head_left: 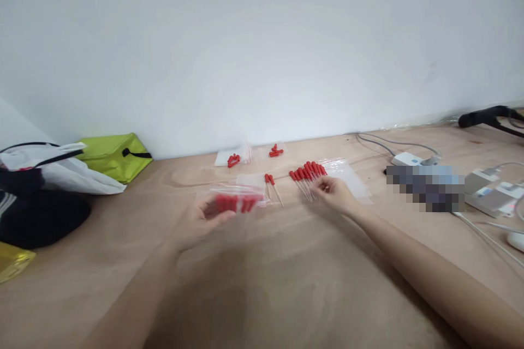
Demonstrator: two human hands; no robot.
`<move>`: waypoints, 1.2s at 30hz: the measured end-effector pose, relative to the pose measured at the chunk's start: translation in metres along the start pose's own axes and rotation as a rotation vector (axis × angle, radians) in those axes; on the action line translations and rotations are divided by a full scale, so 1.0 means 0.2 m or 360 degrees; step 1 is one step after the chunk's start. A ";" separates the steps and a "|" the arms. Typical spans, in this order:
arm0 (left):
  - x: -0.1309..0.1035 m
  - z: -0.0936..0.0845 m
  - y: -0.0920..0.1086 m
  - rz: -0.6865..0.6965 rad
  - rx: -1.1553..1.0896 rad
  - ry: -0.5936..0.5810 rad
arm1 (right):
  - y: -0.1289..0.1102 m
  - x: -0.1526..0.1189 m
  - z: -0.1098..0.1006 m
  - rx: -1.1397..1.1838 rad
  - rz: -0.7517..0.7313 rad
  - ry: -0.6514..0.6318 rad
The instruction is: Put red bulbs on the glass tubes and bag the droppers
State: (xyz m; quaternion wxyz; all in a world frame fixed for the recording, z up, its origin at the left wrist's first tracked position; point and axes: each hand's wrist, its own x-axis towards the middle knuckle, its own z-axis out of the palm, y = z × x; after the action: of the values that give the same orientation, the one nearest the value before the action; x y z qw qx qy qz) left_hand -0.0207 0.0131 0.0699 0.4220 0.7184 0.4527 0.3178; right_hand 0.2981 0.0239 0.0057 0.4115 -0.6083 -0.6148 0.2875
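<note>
My left hand (204,215) is closed on a clear plastic bag (244,223) with several red dropper bulbs (233,203) in or against it; motion blurs the detail. To the right, my right hand (333,194) has its fingers curled together at the thin clear tubes of a fanned row of red-bulbed droppers (301,174). Its fingertips hide part of the tubes. Between the hands lie a pair of separate droppers (273,181), bulbs pointing to the wall.
Near the wall, small clear bags carry red bulbs (233,161) and more red bulbs (275,151). A flat zip bag (354,177) lies beyond my right hand. White adapters (409,159) and cables stand right; a lime-green bag (110,155) and dark cloth (49,218) lie left.
</note>
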 end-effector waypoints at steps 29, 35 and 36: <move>0.03 0.03 -0.21 0.0897 0.1210 0.0659 | 0.28 0.15 -0.34 -0.0821 0.0287 0.0889; -0.04 0.33 -0.23 0.1045 0.0953 0.0016 | 0.10 0.10 -0.22 -0.0288 -0.0214 0.1327; -0.05 0.34 -0.23 0.0992 0.0874 0.0024 | 0.06 0.08 -0.17 -0.0011 -0.0215 0.1251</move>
State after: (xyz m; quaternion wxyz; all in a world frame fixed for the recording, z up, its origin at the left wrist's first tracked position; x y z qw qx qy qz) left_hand 0.0148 -0.0061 -0.0014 0.0949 0.9045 0.2847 0.3030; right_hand 0.3347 0.0346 0.0159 0.6314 -0.6315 -0.4500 0.0029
